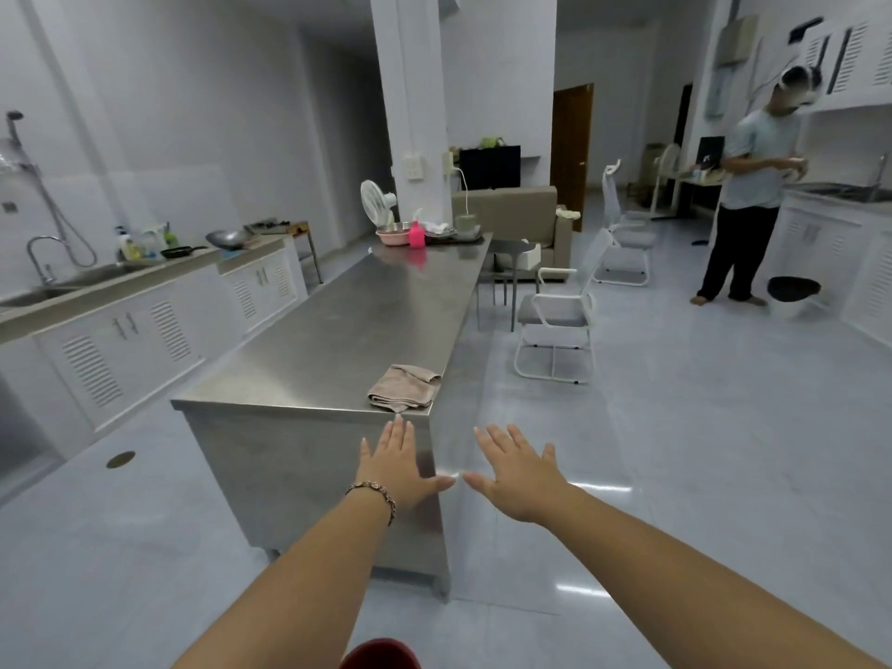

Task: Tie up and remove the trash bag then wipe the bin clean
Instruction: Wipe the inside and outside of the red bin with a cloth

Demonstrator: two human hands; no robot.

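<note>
A white bin (787, 306) lined with a black trash bag (794, 288) stands on the floor at the far right, beside a counter. A folded beige cloth (404, 387) lies on the near corner of the steel island table (338, 340). My left hand (393, 468) and my right hand (514, 470) are both stretched out in front of me, palms down, fingers straight and spread, holding nothing. They hover just short of the table's near end, below the cloth and far from the bin.
A person (750, 185) stands next to the bin at the right counter. White chairs (560, 325) line the island's right side. A sink counter (120, 282) runs along the left wall. Dishes and a pink bottle (416, 235) sit at the island's far end.
</note>
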